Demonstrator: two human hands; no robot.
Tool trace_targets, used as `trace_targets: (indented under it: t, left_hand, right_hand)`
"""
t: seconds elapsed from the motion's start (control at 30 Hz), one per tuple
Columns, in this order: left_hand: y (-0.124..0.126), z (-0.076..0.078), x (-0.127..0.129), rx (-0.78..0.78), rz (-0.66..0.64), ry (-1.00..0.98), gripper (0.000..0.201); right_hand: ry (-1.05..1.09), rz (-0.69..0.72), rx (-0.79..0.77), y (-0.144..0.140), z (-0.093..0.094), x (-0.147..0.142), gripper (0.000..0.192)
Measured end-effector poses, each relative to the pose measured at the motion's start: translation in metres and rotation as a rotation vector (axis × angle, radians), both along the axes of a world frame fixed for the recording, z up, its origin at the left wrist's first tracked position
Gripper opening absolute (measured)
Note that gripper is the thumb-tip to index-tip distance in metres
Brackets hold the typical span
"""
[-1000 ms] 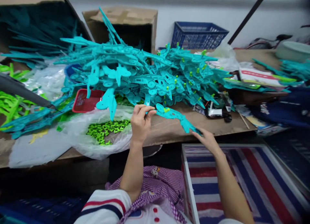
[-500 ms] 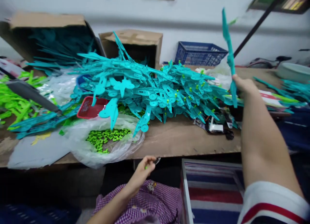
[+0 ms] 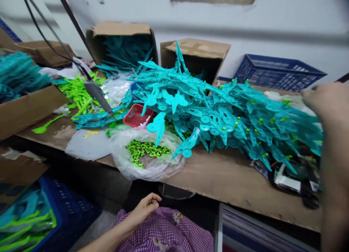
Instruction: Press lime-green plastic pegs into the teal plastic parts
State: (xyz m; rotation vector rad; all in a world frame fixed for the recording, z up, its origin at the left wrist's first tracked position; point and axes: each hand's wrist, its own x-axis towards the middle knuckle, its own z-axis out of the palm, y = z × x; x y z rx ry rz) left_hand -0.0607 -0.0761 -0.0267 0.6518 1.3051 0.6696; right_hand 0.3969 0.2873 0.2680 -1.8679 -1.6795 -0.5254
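Crowding the table, teal parts overhang bagged green pegs.

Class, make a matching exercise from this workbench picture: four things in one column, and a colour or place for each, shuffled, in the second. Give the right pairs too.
Things:
1. small pegs
2. crate
3. little tray
4. left hand

Colour or place:
A. red, beside the turquoise pile
B. on the checked cloth, below the table edge
C. green, in a clear bag
D. blue, by the wall

Pairs: 1-C, 2-D, 3-A, 4-B
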Motion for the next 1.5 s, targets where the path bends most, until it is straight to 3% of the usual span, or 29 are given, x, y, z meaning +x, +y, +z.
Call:
trace_targets:
  t: [0.03, 0.13, 0.2, 0.3, 0.4, 0.5, 0.63, 0.77, 0.83, 0.93, 1.0, 1.07, 1.17, 1.27, 1.4, 1.5]
  left_hand:
    - [0.003, -0.001, 0.0, -0.019, 0.011, -0.022, 0.055]
    - [0.013, 0.005, 0.011, -0.043, 0.039, -0.112, 0.054]
    - [0.019, 0.011, 0.021, 0.004, 0.046, -0.169, 0.052]
    - [0.02, 0.012, 0.03, 0.11, 0.099, -0.217, 0.047]
    - [0.016, 0.003, 0.023, 0.14, 0.176, -0.239, 0.047]
    - [0.01, -0.003, 0.006, 0.197, 0.156, -0.153, 0.047]
    - [0.015, 0.017, -0.021, 0.389, 0.111, 0.118, 0.033]
    - [0.062, 0.039, -0.041, 0.713, 0.119, 0.458, 0.031]
    - [0.1, 0.038, -0.048, 0.852, 0.079, 0.666, 0.037]
    - [0.146, 0.021, -0.053, 0.81, -0.108, 1.008, 0.042]
    - [0.16, 0.009, -0.054, 0.772, -0.25, 1.185, 0.047]
    - [0.16, 0.0, -0.052, 0.759, -0.348, 1.286, 0.05]
    - [0.151, -0.003, -0.047, 0.727, -0.383, 1.344, 0.046]
    - [0.148, 0.002, -0.044, 0.677, -0.398, 1.344, 0.046]
    - [0.158, 0.011, -0.045, 0.604, -0.417, 1.338, 0.044]
    - [0.17, 0.016, -0.05, 0.62, -0.367, 1.344, 0.044]
  right_hand:
    - [-0.029, 0.005, -0.032, -0.007, 0.003, -0.038, 0.074]
    - [-0.018, 0.508, -0.064, -0.015, -0.006, -0.155, 0.056]
    - [0.02, 0.59, -0.124, 0.0, -0.022, -0.219, 0.061]
    - [0.085, 0.578, -0.154, 0.047, -0.041, -0.276, 0.083]
    - [0.088, 0.612, -0.228, 0.091, -0.049, -0.298, 0.097]
    - [0.054, 0.598, -0.321, 0.103, -0.052, -0.305, 0.085]
    - [0.018, 0.509, -0.294, 0.073, -0.05, -0.313, 0.069]
    - [0.15, 0.491, -0.185, 0.035, -0.046, -0.319, 0.061]
    - [0.254, 0.496, -0.11, 0.012, -0.05, -0.31, 0.057]
    - [0.356, 0.569, 0.021, -0.046, -0.075, -0.273, 0.059]
    - [0.405, 0.569, 0.005, -0.103, -0.109, -0.232, 0.062]
    - [0.465, 0.457, -0.075, -0.167, -0.155, -0.183, 0.059]
    - [0.469, 0.31, -0.16, -0.259, -0.226, -0.101, 0.056]
    - [0.364, 0.263, -0.185, -0.328, -0.273, -0.023, 0.06]
    - [0.26, 0.238, -0.267, -0.372, -0.295, 0.051, 0.059]
    - [0.252, 0.242, -0.38, -0.36, -0.3, 0.075, 0.059]
